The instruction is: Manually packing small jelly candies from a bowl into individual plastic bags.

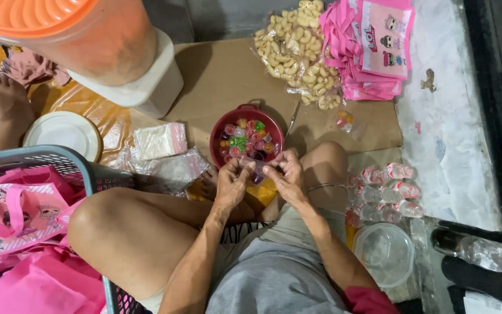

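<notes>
I sit cross-legged on the floor. My left hand [232, 182] and my right hand [286, 172] meet just in front of a dark red bowl [219, 127] filled with small colourful jelly cups [245, 138]. Both hands pinch a small clear plastic bag [255, 167] between their fingertips, with something small and dark inside it. The bag's contents are mostly hidden by my fingers.
A pile of clear bags with pale snacks [294, 49] and a stack of pink printed bags [373, 46] lie ahead. Small packed bags [387, 192] and a clear tub [386, 253] sit to my right, a grey basket [36, 157] with pink bags to my left. Another person's foot [1, 104] rests at far left.
</notes>
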